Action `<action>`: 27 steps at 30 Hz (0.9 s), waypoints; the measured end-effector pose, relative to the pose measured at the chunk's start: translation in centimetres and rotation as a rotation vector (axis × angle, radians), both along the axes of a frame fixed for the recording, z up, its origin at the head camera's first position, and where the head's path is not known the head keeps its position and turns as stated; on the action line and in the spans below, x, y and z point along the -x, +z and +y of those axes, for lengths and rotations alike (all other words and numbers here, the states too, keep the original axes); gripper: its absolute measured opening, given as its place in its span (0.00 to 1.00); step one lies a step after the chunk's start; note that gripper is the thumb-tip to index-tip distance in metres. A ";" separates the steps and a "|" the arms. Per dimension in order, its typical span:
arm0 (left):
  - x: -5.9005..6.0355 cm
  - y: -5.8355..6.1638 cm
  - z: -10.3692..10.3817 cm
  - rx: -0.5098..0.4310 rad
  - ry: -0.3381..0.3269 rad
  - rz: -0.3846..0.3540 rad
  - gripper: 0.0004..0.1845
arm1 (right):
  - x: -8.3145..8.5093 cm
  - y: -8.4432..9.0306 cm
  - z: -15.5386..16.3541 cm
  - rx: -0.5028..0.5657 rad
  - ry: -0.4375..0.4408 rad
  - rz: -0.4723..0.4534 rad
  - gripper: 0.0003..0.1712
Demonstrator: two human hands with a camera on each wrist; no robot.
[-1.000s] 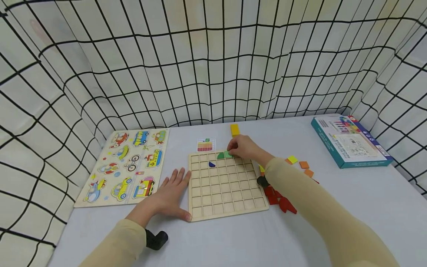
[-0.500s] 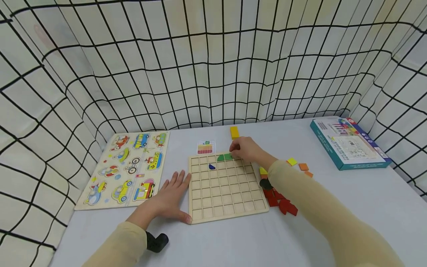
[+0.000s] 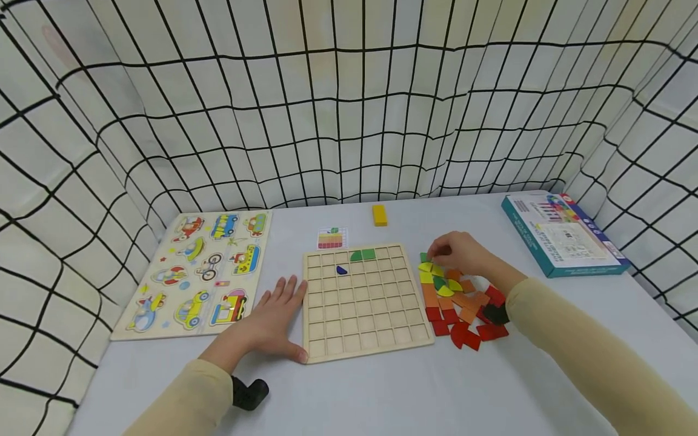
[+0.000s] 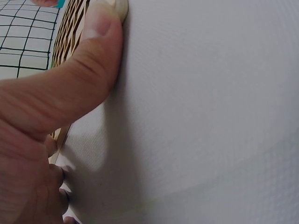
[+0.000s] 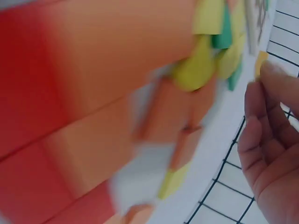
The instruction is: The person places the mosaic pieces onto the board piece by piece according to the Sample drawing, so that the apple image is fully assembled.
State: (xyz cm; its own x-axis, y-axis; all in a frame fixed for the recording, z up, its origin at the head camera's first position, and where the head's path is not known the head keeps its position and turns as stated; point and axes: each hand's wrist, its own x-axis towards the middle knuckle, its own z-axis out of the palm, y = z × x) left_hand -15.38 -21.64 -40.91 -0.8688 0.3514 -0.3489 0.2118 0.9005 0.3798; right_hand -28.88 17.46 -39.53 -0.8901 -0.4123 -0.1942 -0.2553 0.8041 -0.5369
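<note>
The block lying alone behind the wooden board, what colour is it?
Yellow. The block shows best in the head view.

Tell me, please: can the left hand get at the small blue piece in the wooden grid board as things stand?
Probably yes. The left hand lies flat against the wooden grid board's left edge, holding nothing. The blue piece sits alone in an open cell toward the far left corner, and nothing lies between them.

Blurred red, orange, yellow and green flat wooden tiles point(image 5: 140, 93) lie left of the right hand point(image 5: 273, 158), whose fingertips point(image 5: 275, 74) touch a small yellow piece point(image 5: 260, 63).
</note>
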 end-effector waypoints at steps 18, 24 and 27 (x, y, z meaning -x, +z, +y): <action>0.0 -0.3 -0.1 -0.018 0.004 0.005 0.74 | -2.5 -0.4 1.5 -0.109 0.184 0.022 0.13; -0.1 -0.1 0.0 -0.017 0.005 0.012 0.73 | -2.7 -0.2 1.3 -0.199 0.210 0.060 0.13; -0.1 0.0 0.1 -0.017 0.009 0.003 0.73 | -2.8 -0.2 1.2 -0.237 0.216 0.080 0.13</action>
